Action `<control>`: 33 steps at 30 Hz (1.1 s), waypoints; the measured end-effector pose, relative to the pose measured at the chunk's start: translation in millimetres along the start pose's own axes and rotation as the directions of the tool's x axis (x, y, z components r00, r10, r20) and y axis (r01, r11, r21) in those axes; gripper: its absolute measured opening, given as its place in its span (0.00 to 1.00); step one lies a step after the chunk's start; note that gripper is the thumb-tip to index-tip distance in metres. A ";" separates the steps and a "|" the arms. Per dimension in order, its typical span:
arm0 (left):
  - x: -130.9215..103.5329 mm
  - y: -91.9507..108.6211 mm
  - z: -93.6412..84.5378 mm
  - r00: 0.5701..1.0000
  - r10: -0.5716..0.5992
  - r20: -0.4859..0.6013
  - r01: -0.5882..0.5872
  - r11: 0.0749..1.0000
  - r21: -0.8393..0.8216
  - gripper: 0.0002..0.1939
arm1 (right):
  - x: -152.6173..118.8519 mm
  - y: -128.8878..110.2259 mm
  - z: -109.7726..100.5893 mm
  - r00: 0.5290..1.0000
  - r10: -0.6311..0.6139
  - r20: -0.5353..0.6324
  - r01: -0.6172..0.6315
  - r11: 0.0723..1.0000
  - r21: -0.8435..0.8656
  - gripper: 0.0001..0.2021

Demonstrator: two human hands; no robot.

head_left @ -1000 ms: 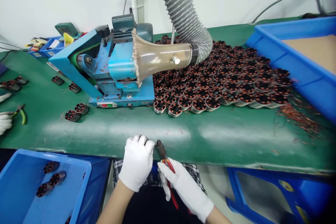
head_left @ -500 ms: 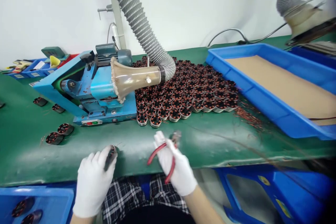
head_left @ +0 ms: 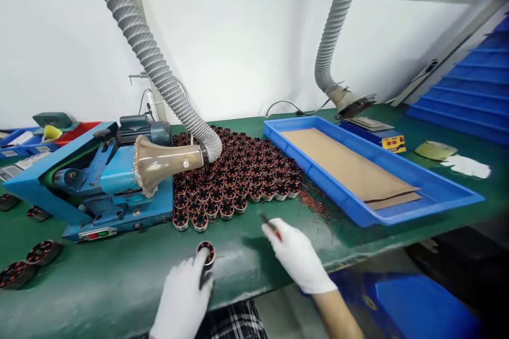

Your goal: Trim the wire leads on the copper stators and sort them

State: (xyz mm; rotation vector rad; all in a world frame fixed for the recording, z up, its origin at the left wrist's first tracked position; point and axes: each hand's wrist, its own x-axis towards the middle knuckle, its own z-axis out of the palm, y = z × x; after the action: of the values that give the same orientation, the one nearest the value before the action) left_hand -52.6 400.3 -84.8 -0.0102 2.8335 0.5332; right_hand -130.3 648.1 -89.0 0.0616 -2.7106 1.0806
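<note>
My left hand (head_left: 181,294), in a white glove, is closed on a motor stator (head_left: 206,262) near the table's front edge. The stator is a silvery ring with a dark core and copper windings, and a finger lies over its rim. To the right, my gloved right hand (head_left: 300,257) is wrapped around red-handled pliers (head_left: 277,233). Their dark tip points up and left, and most of the tool is hidden by the glove. Beyond both hands, many stators (head_left: 226,208) stand packed together on the green table (head_left: 131,270).
A blue belt machine (head_left: 119,185) with a suction hood (head_left: 167,164) stands at the left. More stators (head_left: 43,252) lie before it. Copper wire scraps (head_left: 316,205) lie beside a blue tray (head_left: 358,214) lined with cardboard (head_left: 338,164). A second hose (head_left: 334,26) hangs behind.
The view has swung right. My left hand has brought its stator nearer the packed group. My right hand has turned over, so the pliers' handles are mostly covered.
</note>
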 end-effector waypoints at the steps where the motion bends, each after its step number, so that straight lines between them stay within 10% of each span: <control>1: 5.6 11.3 5.5 0.999 0.042 -0.028 -0.042 0.999 -0.004 0.25 | -3.4 0.2 9.4 0.999 -0.046 0.013 0.047 0.996 -0.070 0.14; 8: 26.2 21.5 46.9 0.922 0.339 -0.187 -0.349 0.937 -0.021 0.26 | 21.3 38.3 16.0 0.985 -0.152 -0.077 0.106 0.902 -0.419 0.20; 14: 46.8 37.5 36.1 0.851 0.498 -0.166 -0.502 0.865 0.021 0.18 | 22.1 51.4 -3.5 0.947 -0.125 -0.295 -0.025 0.889 -0.457 0.17; 21: 83.3 87.2 49.1 0.810 0.574 -0.123 -0.574 0.818 0.039 0.28 | -22.8 18.2 39.6 0.996 -0.094 -0.004 0.094 0.991 0.099 0.14; 33: 123.5 129.0 49.1 0.881 0.446 -0.159 -0.461 0.884 -0.078 0.30 | 46.2 22.5 38.8 0.995 0.089 -0.039 -0.070 0.937 0.341 0.15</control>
State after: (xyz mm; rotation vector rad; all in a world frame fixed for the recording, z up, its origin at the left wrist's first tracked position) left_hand -166.7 543.2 -114.1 0.6381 2.9333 0.8181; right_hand -185.4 639.9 -121.3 -0.0223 -2.4678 1.5404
